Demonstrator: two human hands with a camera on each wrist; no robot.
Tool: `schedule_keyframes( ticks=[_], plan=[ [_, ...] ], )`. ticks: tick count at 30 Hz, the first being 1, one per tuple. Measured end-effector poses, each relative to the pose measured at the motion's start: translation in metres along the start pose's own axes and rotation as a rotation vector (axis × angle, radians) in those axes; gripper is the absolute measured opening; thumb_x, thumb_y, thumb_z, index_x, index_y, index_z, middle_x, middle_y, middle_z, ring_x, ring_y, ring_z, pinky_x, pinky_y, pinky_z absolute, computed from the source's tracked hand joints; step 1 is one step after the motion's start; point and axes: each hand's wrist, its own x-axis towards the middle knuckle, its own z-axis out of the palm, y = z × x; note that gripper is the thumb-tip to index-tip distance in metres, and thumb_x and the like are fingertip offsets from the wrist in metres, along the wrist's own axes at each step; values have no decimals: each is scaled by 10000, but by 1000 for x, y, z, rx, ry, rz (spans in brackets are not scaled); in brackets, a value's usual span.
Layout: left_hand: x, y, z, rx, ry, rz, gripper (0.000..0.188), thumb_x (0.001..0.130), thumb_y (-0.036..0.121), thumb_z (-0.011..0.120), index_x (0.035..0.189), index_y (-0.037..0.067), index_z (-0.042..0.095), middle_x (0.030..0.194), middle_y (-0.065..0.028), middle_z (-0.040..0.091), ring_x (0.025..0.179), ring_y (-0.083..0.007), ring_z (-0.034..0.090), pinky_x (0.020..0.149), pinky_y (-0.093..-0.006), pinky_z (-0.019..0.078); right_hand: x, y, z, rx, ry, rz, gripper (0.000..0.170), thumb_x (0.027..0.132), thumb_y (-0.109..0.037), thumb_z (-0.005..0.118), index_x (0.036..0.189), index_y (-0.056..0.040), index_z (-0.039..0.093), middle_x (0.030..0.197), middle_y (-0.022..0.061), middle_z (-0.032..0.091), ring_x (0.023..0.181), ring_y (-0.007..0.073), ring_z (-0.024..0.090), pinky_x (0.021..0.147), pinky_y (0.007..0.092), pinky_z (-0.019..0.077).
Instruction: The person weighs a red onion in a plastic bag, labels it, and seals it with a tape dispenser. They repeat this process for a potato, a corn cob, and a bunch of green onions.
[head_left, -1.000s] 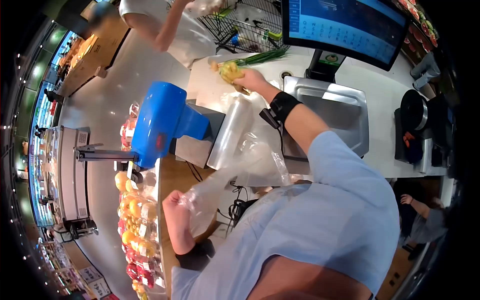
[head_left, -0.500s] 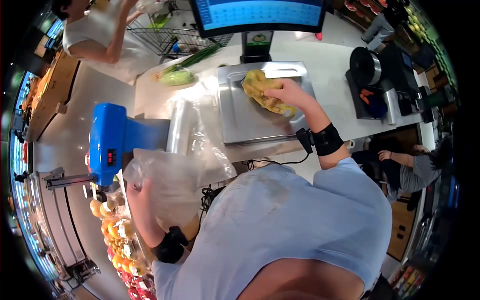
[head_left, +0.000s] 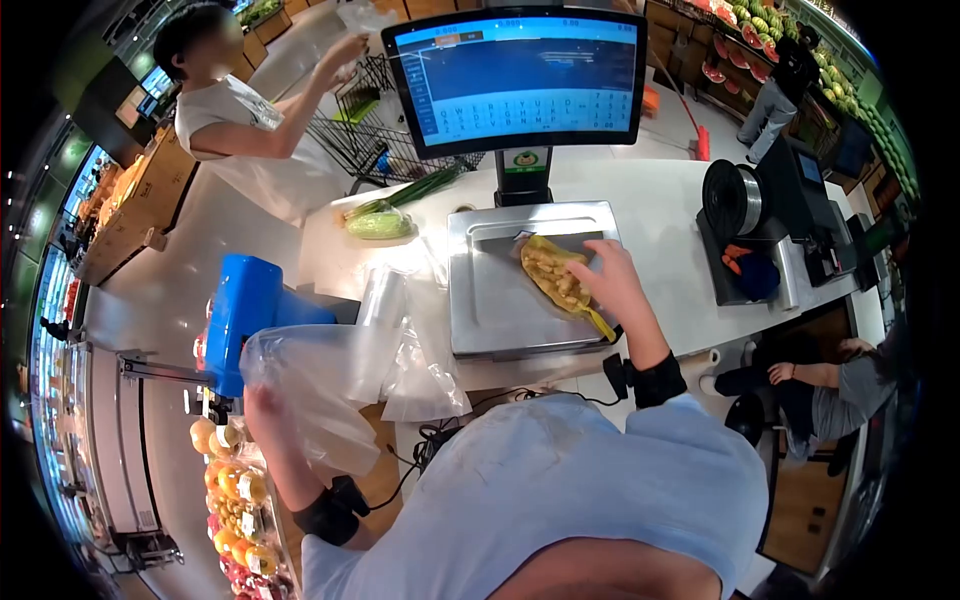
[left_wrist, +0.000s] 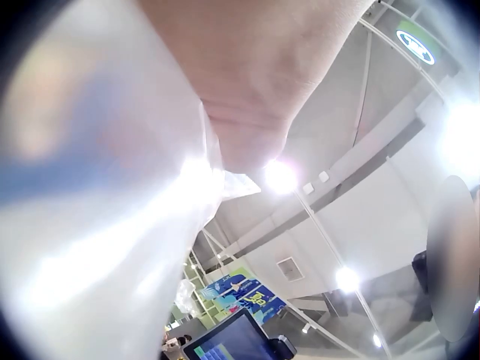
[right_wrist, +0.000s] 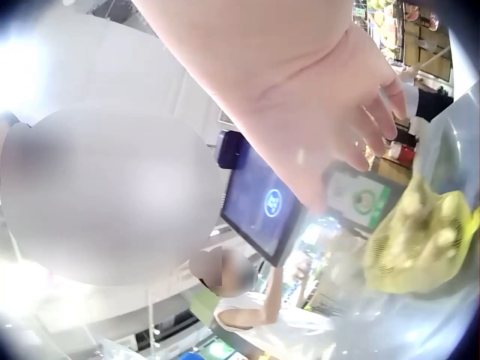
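A yellow mesh bag of pale, knobbly produce [head_left: 556, 276] lies on the metal scale plate [head_left: 485, 315]. My right hand [head_left: 612, 285] hovers at the bag's right side with its fingers spread. The right wrist view shows the same mesh bag [right_wrist: 420, 244] beyond my fingertips, apart from them. On the left, my left hand [head_left: 264, 410] grips a clear plastic bag [head_left: 318, 375] that hangs open in front of the blue device [head_left: 245, 310]. In the left wrist view the plastic bag [left_wrist: 90, 247] covers much of the picture, and my left fingers are hidden.
Above the scale stands a touchscreen [head_left: 515, 80]. A pale green vegetable [head_left: 380, 224] and long green stalks [head_left: 430, 186] lie on the counter's far left. A clear bag roll [head_left: 380, 295] sits left of the scale. Across the counter, a person [head_left: 240, 130] stands beside a cart [head_left: 350, 145].
My right hand has carried the mesh bag from the counter's left onto the scale and let it go. My left hand keeps hold of the plastic bag. The head view has shifted.
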Motion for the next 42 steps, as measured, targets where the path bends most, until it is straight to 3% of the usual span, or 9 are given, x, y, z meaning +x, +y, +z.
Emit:
schedule_keyframes(
  ticks=[2,6,9,15,17,20,24,30,42],
  plan=[
    [6,1,-7,320,101,353,120,853,5,514,953,-14,577,866,-30,553,763,-135,536,649,-255,439,-8,-32,-9,175,-22,-87,424,784,-373,688,997,-9,644,1008,166,616,909,280,598,779,388,471],
    [-65,64,90,30,59,170,146,893,125,509,822,19,578,680,36,440,592,-68,409,522,-230,326,-30,-147,-3,476,-694,-244,432,811,-456,657,825,-24,664,753,131,633,689,254,600,636,343,465],
    [-69,29,106,135,-249,177,178,913,147,517,793,31,577,652,33,465,552,-58,399,511,-227,324,-59,-216,46,647,-629,-538,553,769,-513,678,920,16,620,875,184,663,832,326,637,728,348,489],
    [-30,6,73,54,-356,-52,313,934,264,549,800,-10,622,638,-26,559,598,-102,521,536,-249,405,-44,-228,105,747,-965,-283,354,835,-334,601,830,18,637,768,183,655,687,284,639,672,353,506],
    [-31,18,67,714,-99,260,409,916,330,557,778,-43,651,647,-115,616,601,-226,585,583,-347,454,-33,-209,104,758,-1036,-112,320,830,-300,593,783,13,640,712,154,646,616,265,622,626,346,503],
    [-40,45,62,1179,90,158,477,893,402,547,745,-37,663,690,-186,635,639,-356,594,630,-436,456,-17,-173,109,678,-991,-30,329,823,-318,602,770,5,636,711,131,648,648,262,624,640,350,501],
    [-36,38,67,1345,108,119,583,896,512,459,764,-10,684,768,-218,642,767,-401,616,684,-464,474,7,-188,60,188,-774,-440,348,790,-360,658,899,-31,629,964,149,648,876,302,613,766,371,488],
    [-52,58,97,1416,-70,78,669,913,569,361,809,-4,690,810,-235,645,820,-404,617,733,-460,474,111,-222,41,89,477,-483,229,763,-135,599,965,-45,542,1324,160,477,945,362,574,792,440,494],
    [-44,32,93,1165,-187,127,562,942,463,386,858,-27,647,818,-269,620,810,-434,589,736,-462,460,182,-226,47,-141,325,-298,375,792,-177,593,1106,-6,480,1431,150,337,994,337,544,786,406,536]
  ],
)
